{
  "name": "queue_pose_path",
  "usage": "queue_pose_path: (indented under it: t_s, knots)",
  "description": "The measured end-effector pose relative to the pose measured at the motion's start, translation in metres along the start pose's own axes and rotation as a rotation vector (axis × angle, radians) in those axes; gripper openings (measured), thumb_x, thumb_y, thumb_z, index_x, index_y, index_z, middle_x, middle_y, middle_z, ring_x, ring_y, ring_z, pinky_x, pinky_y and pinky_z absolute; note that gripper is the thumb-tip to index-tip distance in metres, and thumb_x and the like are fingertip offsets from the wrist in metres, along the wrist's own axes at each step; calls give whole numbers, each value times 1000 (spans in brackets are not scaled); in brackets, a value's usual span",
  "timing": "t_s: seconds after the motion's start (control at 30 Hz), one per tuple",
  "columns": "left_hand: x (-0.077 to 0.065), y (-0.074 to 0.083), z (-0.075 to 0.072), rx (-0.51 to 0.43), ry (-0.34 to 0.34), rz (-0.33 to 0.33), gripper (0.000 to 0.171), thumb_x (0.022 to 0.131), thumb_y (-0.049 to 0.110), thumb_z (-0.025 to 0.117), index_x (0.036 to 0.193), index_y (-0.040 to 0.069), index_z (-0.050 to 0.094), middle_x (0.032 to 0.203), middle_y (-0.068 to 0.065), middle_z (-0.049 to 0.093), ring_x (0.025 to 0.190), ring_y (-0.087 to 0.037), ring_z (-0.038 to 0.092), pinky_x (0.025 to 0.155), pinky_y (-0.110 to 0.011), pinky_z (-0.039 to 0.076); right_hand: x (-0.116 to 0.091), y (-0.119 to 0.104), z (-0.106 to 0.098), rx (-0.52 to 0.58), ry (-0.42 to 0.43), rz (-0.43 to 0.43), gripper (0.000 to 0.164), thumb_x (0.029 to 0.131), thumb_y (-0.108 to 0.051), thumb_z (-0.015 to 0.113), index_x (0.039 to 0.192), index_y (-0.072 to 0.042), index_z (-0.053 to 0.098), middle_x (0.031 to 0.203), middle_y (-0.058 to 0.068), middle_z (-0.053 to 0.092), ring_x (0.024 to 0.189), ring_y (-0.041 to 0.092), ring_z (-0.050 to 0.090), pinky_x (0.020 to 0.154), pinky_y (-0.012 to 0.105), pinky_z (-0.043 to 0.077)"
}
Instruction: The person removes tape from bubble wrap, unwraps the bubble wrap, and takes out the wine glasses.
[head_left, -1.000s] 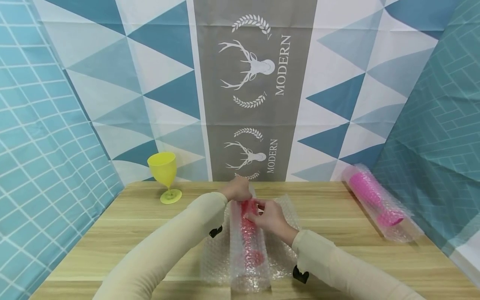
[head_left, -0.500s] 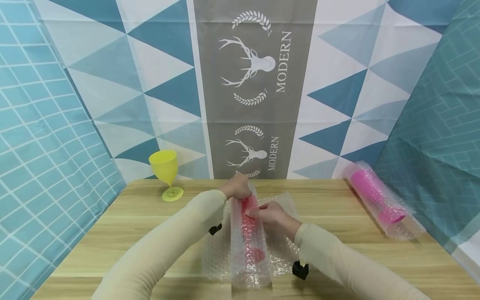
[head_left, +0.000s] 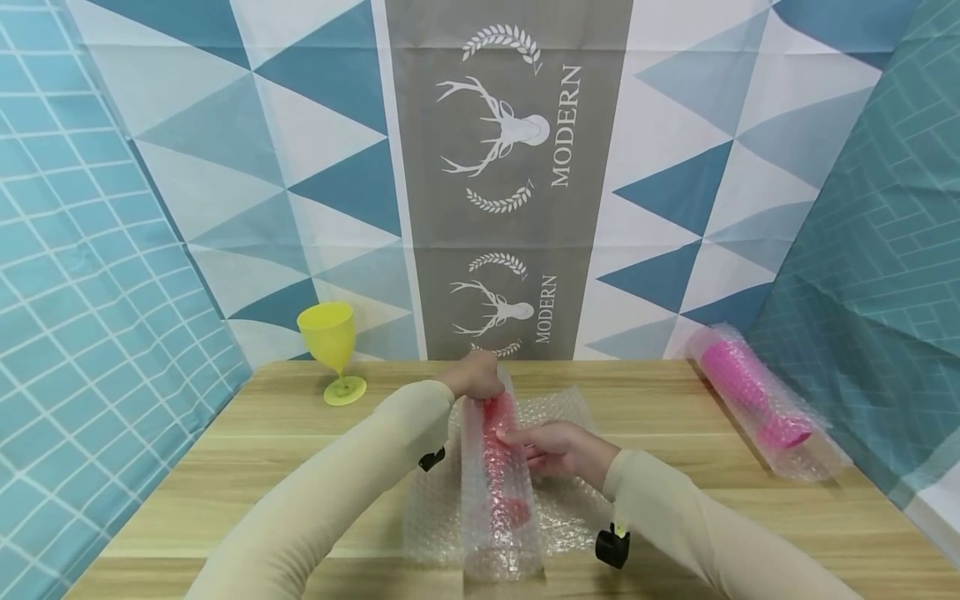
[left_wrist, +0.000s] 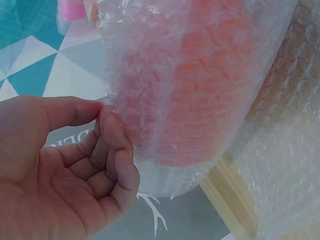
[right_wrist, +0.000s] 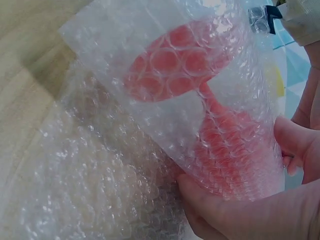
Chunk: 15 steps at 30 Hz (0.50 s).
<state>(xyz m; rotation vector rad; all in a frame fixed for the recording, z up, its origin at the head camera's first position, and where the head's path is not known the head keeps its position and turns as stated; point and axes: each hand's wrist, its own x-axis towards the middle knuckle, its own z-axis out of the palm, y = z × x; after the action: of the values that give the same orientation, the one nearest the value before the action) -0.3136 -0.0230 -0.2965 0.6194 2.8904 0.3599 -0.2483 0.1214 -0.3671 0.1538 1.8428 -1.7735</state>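
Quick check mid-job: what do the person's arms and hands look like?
The left hand and right hand wear no gloves. The left sleeve and right sleeve are plain cream and reach the wrists, with no markings or cables visible. A small black device shows below each cuff, left and right; the right one has a yellowish spot.

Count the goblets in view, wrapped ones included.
3: a yellow goblet stands at back left, a red goblet is in bubble wrap at the centre, and a pink goblet lies wrapped at right.
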Motion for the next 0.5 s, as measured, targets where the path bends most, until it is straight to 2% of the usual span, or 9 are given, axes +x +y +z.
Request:
queue_pose_path:
  t_s: [0.13, 0.33, 0.5]
  knots:
    - [0, 0, -1, -6, -6, -9, 36, 83, 6, 60, 53, 14, 44, 51, 4, 46, 46, -8, 44, 44, -17, 35, -2, 0, 0, 7, -12, 11, 17, 95, -19, 63, 100, -4, 59, 80, 1, 68, 78, 10, 66, 94, 33, 56]
    - [1, 3, -1, 34, 14, 11, 37, 81, 8, 63, 54, 15, 38, 53, 3, 44, 49, -9, 43, 45, -18, 34, -3, 2, 1, 11, 9, 18, 26, 94, -17, 64, 110, 2, 57, 86, 5, 68, 81, 13, 66, 95, 36, 56]
    - [2, 4, -1, 56, 9, 10, 38, 81, 6, 62, 52, 14, 39, 52, 3, 44, 48, -9, 42, 44, -18, 33, -3, 3, 2, 1, 37, 25, 26, 94, -18, 64, 109, 1, 58, 84, 4, 66, 79, 13, 64, 89, 32, 58]
